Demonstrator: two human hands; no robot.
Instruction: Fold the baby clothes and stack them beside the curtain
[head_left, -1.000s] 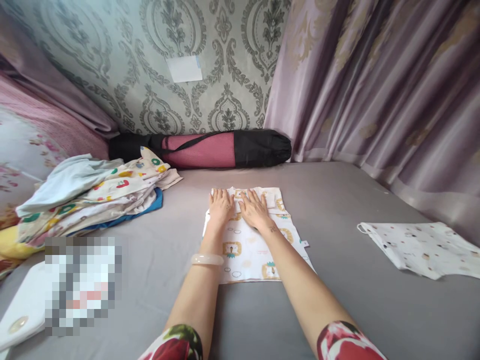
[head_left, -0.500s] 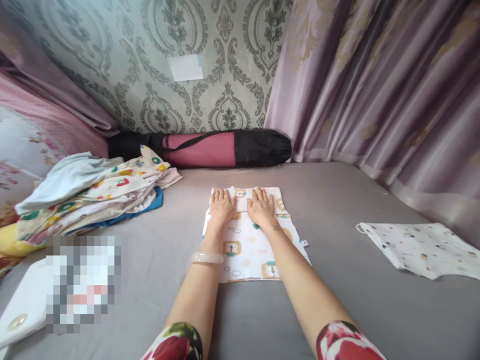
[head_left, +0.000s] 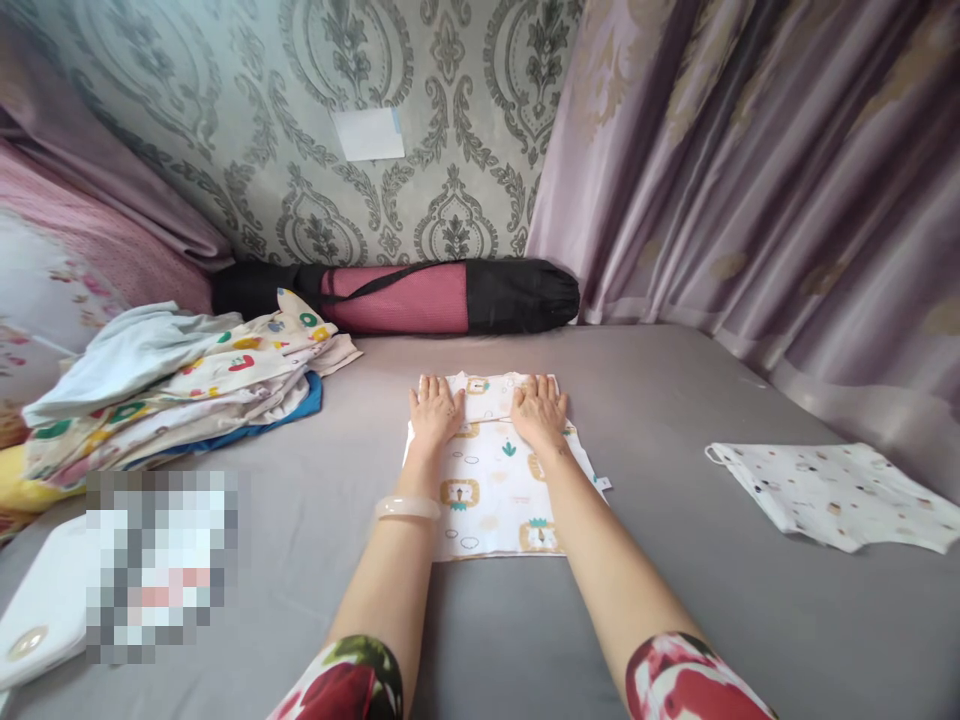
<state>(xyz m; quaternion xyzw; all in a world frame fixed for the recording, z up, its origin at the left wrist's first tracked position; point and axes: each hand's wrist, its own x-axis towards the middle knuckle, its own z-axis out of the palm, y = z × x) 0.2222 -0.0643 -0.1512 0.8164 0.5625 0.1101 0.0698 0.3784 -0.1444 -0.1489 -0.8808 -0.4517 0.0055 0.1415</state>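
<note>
We touch a printed cloth [head_left: 491, 485]
Our left hand [head_left: 436, 410] and right hand [head_left: 540, 408] lie flat, open, gripping nothing.

Left sleeve, floral-printed fabric [head_left: 341, 680]: deep red bloom, olive-green leaf, black and white patches, curved hem ending near the elbow. Right sleeve, matching print [head_left: 694, 680]: red and pinkish petals, white areas, some black near the hem. Both forearms bare below. Left forearm wears a smooth, rounded, milky-white bangle [head_left: 407, 508], glossy; material unclear. Left hand [head_left: 435, 411]: faint small marks on back. Right wrist [head_left: 556, 447]: small dark marking, design illegible.
</note>
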